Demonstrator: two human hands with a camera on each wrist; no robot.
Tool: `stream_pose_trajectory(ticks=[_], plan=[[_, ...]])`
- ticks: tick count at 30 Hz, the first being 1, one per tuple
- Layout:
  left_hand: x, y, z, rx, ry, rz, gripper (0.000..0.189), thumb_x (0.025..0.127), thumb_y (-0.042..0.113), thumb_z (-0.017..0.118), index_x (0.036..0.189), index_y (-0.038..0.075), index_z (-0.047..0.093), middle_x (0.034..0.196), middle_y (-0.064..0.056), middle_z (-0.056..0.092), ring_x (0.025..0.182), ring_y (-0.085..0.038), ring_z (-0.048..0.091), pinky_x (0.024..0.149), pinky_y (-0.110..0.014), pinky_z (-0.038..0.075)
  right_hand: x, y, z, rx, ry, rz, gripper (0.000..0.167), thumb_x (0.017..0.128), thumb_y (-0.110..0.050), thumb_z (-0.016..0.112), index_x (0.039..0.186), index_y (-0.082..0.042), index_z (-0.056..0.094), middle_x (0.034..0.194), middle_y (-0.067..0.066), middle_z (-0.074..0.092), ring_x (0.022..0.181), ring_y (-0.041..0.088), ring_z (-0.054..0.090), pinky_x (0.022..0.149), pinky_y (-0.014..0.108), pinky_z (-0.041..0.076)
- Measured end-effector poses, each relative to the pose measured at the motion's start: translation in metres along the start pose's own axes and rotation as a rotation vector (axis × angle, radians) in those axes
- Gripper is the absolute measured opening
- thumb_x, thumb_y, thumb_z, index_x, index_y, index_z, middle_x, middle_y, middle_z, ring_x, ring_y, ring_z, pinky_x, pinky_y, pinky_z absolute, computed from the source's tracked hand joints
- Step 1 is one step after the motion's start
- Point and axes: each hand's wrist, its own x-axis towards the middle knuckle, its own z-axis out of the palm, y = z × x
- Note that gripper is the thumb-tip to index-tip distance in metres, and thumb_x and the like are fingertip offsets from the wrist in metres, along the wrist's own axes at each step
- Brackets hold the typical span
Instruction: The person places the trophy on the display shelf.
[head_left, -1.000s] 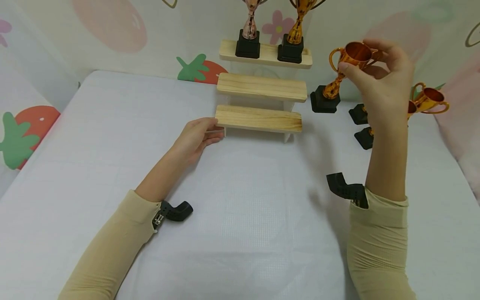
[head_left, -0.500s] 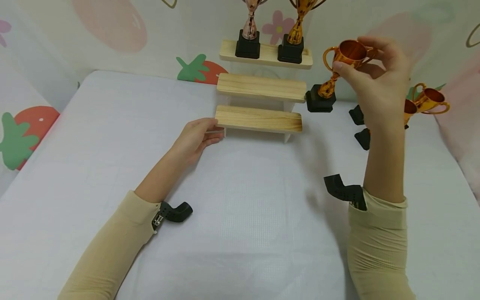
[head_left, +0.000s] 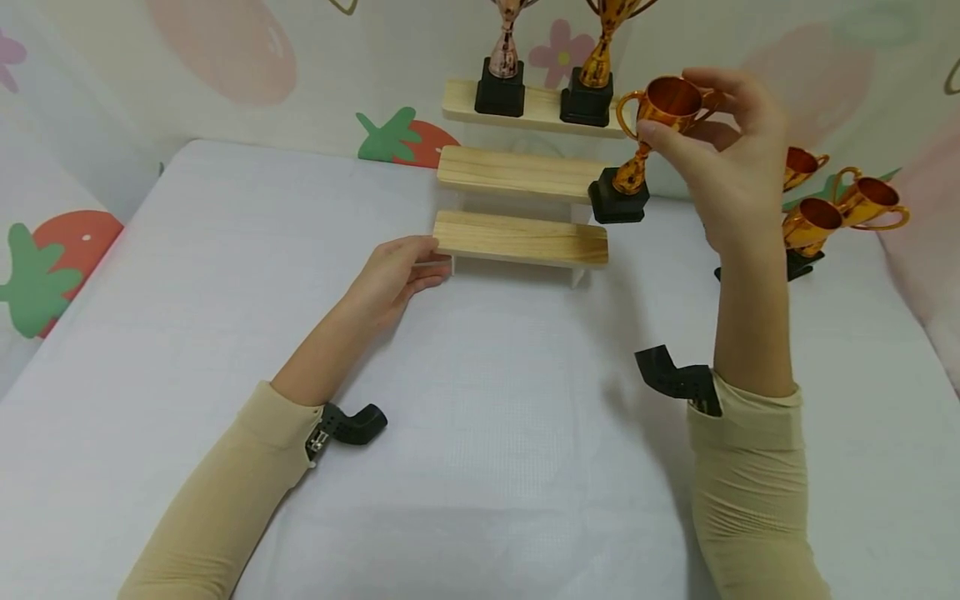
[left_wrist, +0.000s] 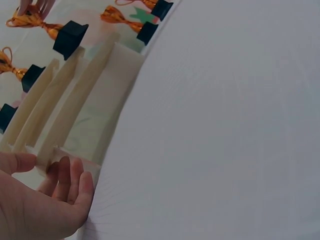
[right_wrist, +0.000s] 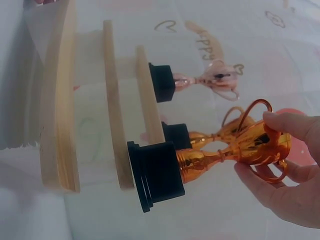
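My right hand (head_left: 738,158) pinches an orange-gold trophy cup (head_left: 671,104) by its bowl and right handle. The trophy hangs slightly tilted, its black base (right_wrist: 157,172) beside the right end of the middle wooden shelf (head_left: 525,173); I cannot tell whether they touch. At the left end of the lowest shelf (head_left: 517,237), my left hand (head_left: 390,279) grips the stand, thumb at the board and fingers curled underneath, as the left wrist view also shows. On the top shelf (head_left: 540,107) stand a rose-gold trophy (head_left: 501,87) and a gold trophy (head_left: 588,96), their tops cut off in the head view.
Several more orange-gold trophies (head_left: 813,223) stand on the right of the white-covered table (head_left: 480,433), partly behind my right forearm. Behind the stand rises a wall covering (head_left: 322,50) printed with strawberries and flowers.
My right hand has carried the trophy leftward, its base now at the middle shelf's right end. More of the trophies on the right show. The left hand keeps its hold on the stand.
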Motion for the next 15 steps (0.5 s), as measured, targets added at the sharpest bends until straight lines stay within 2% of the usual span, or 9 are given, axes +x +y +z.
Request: stream_pose_trajectory(ticks=[15], plan=[[0.001, -0.001, -0.001, 0.006, -0.006, 0.007, 0.048, 0.114, 0.018, 0.044, 0.156, -0.005, 0.041, 0.127, -0.007, 0.056, 0.104, -0.013, 0.062, 0.113, -0.03, 0.05, 0.005, -0.011, 0.023, -0.024, -0.046, -0.028, 0.048, 0.093, -0.009, 0.081, 0.139, -0.011, 0.065, 0.121, -0.002, 0.056, 0.099, 0.016, 0.067, 0.098, 0.023, 0.059]])
